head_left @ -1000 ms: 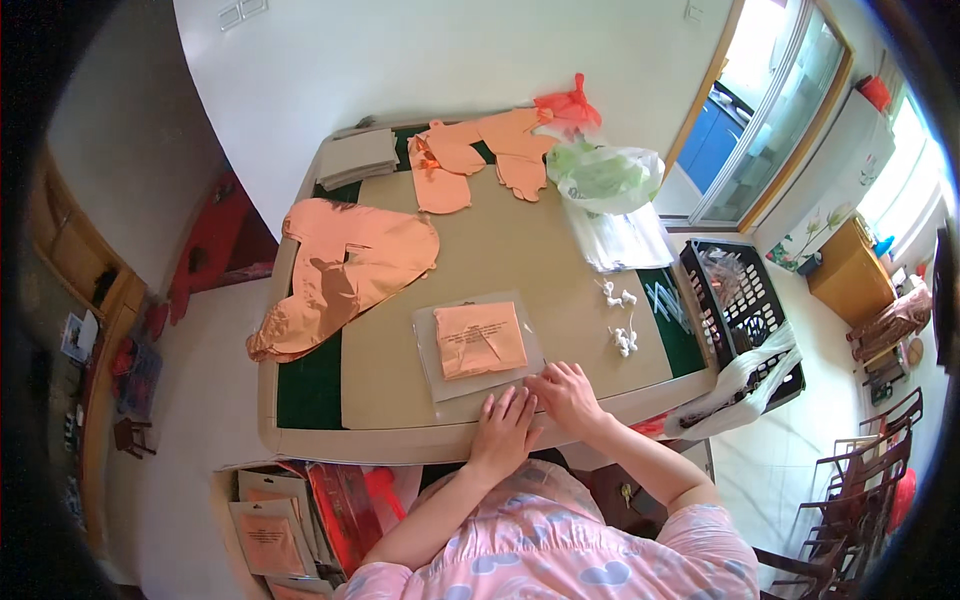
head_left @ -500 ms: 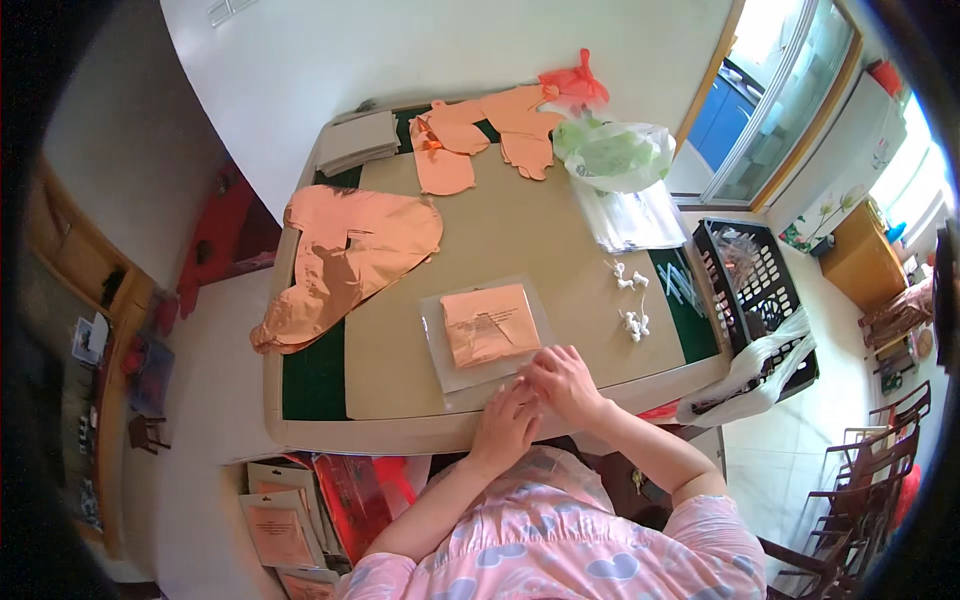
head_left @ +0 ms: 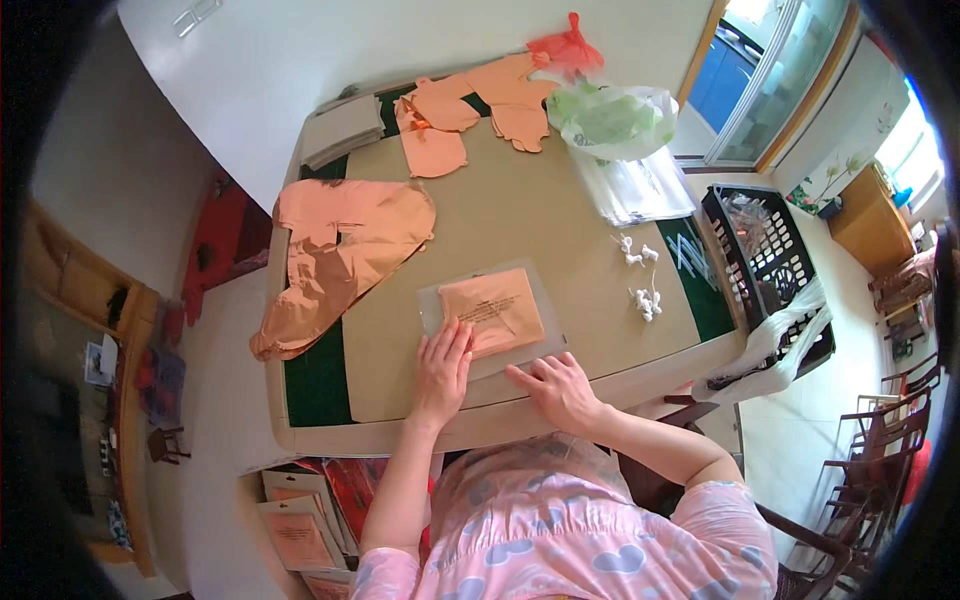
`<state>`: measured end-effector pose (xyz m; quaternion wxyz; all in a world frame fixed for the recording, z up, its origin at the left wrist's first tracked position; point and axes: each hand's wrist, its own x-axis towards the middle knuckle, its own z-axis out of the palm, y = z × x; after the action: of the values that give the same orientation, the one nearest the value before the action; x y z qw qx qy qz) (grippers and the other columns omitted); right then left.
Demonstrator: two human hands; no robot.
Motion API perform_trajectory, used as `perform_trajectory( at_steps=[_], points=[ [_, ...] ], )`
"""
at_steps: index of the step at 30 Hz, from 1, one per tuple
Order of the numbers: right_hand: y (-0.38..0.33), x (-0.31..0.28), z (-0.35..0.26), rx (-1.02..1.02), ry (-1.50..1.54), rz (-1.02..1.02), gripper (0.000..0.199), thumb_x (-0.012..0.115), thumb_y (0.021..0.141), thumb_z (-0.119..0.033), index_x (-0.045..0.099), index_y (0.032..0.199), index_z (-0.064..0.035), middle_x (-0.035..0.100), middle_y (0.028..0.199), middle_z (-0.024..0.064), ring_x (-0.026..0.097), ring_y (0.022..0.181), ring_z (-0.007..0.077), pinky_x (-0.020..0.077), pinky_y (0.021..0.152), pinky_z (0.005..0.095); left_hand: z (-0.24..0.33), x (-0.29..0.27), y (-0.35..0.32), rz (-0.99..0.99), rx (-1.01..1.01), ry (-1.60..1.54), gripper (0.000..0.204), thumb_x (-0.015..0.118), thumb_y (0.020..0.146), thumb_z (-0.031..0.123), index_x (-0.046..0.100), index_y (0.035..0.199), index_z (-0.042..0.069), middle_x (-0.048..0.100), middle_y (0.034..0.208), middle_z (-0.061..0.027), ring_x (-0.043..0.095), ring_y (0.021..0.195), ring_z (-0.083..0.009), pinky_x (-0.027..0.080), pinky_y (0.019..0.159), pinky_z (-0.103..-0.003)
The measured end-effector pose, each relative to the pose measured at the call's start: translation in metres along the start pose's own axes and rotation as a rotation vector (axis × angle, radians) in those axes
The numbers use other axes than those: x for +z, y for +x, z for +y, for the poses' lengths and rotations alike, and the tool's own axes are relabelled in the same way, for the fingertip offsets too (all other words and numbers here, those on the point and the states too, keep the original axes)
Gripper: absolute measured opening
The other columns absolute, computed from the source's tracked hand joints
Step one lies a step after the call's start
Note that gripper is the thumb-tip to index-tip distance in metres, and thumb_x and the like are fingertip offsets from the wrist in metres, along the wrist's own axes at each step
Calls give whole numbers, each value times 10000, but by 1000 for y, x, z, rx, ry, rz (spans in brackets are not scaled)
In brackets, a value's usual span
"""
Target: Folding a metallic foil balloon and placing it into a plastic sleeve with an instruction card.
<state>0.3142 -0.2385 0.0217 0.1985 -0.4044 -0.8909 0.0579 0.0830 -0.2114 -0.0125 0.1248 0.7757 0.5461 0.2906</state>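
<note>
A clear plastic bag [head_left: 548, 308] lies flat on the table, with a folded rose-gold foil balloon [head_left: 515, 300] in it, printed with dark lines. My left hand [head_left: 440, 375] is open and rests, fingers stretched, on the near left part of the bag and foil. At the bag's near right edge is my right hand [head_left: 562, 392], fingers slightly bent and apart, thumb side towards the bag. Nothing shows in its grasp.
Large flat foil balloons [head_left: 350, 235] lie at the left, more foil pieces [head_left: 435, 150] at the back. Grey cards [head_left: 343, 130] are stacked far left. Clear bags [head_left: 640, 190], a green-white plastic bag [head_left: 615, 120], white string bundles [head_left: 645, 303] and a black crate [head_left: 770, 240] occupy the right side.
My hands, together near the bag's lower right edge before, have come apart. The left moved left and forward onto the bag; the right shifted slightly down. The whole view has also shifted a little.
</note>
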Motion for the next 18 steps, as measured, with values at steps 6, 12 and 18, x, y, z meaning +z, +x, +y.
perform_trajectory(
  at_steps=[6, 12, 18],
  points=[
    [8, -2, -4, 180, -61, -22, 565, 588, 776, -97, 543, 1339, -122, 541, 813, 25, 571, 795, 181, 389, 782, 352, 11, -12, 2, -70, 53, 41, 602, 601, 901, 364, 414, 1440, 170, 401, 1473, -138, 368, 1366, -318, 255, 1100, -562],
    [-3, 12, -7, -26, -2, -44, 631, 605, 781, -131, 471, 1397, -142, 541, 806, 16, 561, 747, 181, 387, 751, 347, 8, -11, 1, -112, 63, 145, 667, 626, 876, 411, 400, 1461, 183, 358, 1508, -143, 332, 1391, -329, 234, 1125, -539],
    [15, 21, -14, 109, -23, -3, 655, 605, 761, -109, 465, 1401, -129, 563, 780, 25, 568, 728, 203, 381, 741, 352, 3, -7, 0, -95, 89, 143, 533, 532, 952, 374, 424, 1444, 202, 387, 1478, -167, 340, 1385, -326, 270, 1087, -563]
  ],
)
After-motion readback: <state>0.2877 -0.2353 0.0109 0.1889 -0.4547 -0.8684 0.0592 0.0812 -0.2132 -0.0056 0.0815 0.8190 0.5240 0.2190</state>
